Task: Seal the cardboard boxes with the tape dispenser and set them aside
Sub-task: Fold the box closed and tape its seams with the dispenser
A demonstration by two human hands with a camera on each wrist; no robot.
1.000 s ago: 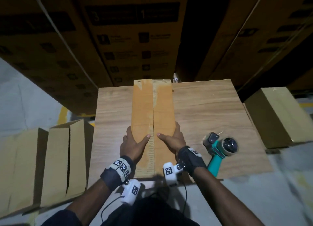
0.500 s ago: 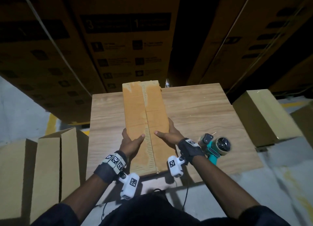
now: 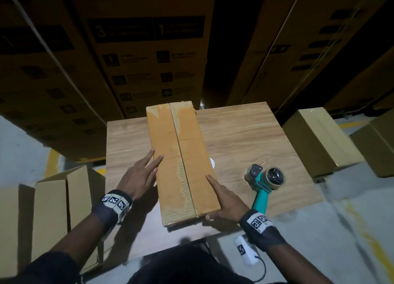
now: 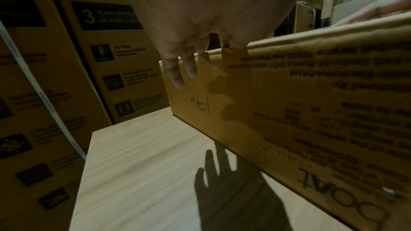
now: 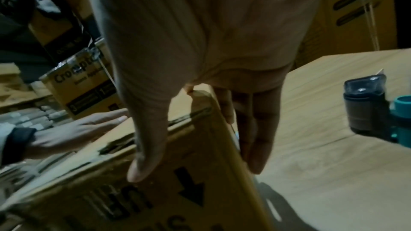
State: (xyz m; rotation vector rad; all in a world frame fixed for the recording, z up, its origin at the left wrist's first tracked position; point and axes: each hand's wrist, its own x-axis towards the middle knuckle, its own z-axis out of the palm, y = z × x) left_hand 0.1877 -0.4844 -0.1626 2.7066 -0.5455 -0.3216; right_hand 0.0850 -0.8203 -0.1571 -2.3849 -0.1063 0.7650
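Observation:
A long cardboard box lies lengthwise on the wooden table, flaps closed with an open seam down its middle. My left hand rests flat with straight fingers against the box's upper left edge. My right hand grips the near right corner of the box, thumb on the near end and fingers along the right side. The teal tape dispenser lies on the table to the right of that hand, untouched. I cannot tell whether the box's near end rests flat.
Tall printed appliance cartons wall off the back of the table. Open-topped boxes stand on the floor to the left, closed ones to the right. A small white object lies against the box's right side.
My left hand has released its grip and slid forward along the left edge with fingers straightened. My right hand has shifted back to the near right corner. The dispenser has stayed put.

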